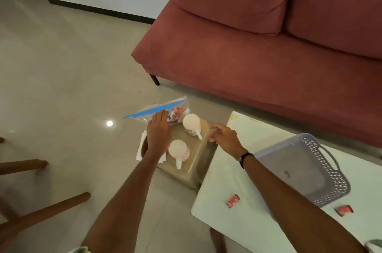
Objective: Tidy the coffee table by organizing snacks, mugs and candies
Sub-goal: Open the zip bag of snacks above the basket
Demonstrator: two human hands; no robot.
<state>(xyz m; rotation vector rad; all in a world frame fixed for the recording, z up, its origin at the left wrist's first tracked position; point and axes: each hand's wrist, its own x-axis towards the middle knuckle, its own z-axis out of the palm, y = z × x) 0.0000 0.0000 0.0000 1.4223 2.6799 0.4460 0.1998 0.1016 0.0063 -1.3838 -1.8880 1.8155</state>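
You see a glossy tiled floor point(62, 70), a matt red cloth sofa point(258, 50), a perforated grey plastic basket point(322, 170), a smooth white desk point(237, 211) and a clear plastic bag point(161, 109).

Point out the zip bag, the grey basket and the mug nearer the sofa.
zip bag point(154, 110): head view, on its blue seal strip.
grey basket point(328, 161): head view, on its perforated right wall.
mug nearer the sofa point(191, 122): head view, on its white body, above the handle.

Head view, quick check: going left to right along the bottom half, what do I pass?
Wooden chair legs → left hand → near mug → right hand → first red candy → grey basket → second red candy.
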